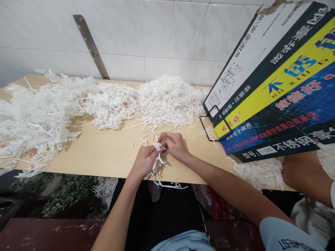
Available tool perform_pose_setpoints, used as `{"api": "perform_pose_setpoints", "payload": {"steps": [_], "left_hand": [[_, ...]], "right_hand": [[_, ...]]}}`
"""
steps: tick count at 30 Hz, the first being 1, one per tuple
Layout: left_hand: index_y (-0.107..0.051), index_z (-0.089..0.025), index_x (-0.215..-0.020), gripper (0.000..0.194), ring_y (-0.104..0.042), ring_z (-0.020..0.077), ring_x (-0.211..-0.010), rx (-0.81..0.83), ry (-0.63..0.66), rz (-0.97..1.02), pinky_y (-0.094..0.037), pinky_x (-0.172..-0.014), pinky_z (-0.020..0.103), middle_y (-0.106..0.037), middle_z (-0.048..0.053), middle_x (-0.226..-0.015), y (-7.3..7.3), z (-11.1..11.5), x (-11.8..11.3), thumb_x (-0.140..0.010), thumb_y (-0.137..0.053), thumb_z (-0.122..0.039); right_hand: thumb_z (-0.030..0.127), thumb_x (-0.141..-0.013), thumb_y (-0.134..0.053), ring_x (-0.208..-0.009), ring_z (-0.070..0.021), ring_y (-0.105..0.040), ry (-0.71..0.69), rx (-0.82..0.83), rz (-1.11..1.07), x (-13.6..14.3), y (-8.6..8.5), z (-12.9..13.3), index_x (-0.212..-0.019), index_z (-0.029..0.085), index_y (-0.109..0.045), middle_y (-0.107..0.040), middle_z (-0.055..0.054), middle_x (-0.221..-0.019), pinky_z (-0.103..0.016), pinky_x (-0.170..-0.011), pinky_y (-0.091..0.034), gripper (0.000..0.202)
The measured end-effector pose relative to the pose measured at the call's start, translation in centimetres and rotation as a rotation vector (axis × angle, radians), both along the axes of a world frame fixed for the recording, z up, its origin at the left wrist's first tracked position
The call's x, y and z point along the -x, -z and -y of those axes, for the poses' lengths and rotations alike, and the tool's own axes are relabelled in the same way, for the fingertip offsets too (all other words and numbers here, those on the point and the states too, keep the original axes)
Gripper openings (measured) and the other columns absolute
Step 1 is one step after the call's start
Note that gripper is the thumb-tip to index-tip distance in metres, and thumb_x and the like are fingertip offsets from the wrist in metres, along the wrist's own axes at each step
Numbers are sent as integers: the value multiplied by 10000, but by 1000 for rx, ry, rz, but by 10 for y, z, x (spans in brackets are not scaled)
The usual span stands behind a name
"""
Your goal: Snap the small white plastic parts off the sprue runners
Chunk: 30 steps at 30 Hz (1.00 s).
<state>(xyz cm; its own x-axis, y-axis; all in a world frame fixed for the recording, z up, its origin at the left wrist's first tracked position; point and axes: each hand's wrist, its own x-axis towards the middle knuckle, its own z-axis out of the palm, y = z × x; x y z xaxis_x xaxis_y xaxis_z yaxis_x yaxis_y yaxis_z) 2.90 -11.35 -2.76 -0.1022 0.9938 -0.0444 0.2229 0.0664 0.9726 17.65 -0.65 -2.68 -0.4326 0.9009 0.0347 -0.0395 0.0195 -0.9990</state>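
Both hands meet over the front of the wooden table (104,153). My left hand (144,161) is closed on a bundle of white plastic sprigs (157,164), whose loose strands hang past the table's front edge. Against the top of that bundle, my right hand (175,144) pinches small white pieces with its fingertips. Behind the hands lies a heap of short white pieces (170,97). Bushier white sprigs (36,115) cover the left side of the table.
A large printed cardboard box (274,80) stands at the right, with a black wire frame (209,130) by its lower corner. Another person's arm (306,174) shows beyond it. Green foliage (68,195) is below the table at left. A tiled wall (162,35) stands behind.
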Motion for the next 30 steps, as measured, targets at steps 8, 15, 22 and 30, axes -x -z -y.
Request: {"api": "perform_pose_setpoints", "payload": {"steps": [8, 15, 22, 30], "left_hand": [[-568, -162, -632, 389, -369, 114, -557, 37, -61, 14, -274, -550, 258, -409, -34, -557, 5, 3, 3, -865, -602, -472], [-596, -158, -643, 397, -375, 114, -543, 69, -189, 246, -284, -540, 265, -448, -34, -548, 3, -1, -1, -763, -689, -525], [-573, -162, -593, 380, -365, 105, -509, 79, -88, 223, -260, -525, 266, -427, -34, -520, 4, -1, 2, -775, -687, -475], [-581, -163, -616, 404, -349, 104, -507, 86, -98, 198, -256, -523, 263, -407, -42, -511, 6, 2, 3, -817, -675, -501]], "right_hand": [[569, -995, -565, -908, -208, -702, 21, -434, 159, -5, -2, -23, -1132, 214, -691, -747, -101, -1065, -330, -752, -576, 401], [565, -921, -689, -949, -230, -708, -467, -540, 111, -16, -12, -5, -1204, 231, -745, -761, -85, -1092, -370, -829, -583, 441], [653, -917, -628, -487, -127, -549, 73, -188, 5, -7, 10, -19, -702, 184, -671, -634, -21, -587, -261, -486, -463, 517], [507, -969, -641, -1136, -239, -624, -59, -571, 93, -4, -8, -7, -1296, 248, -655, -671, -113, -1290, -373, -902, -537, 417]]}}
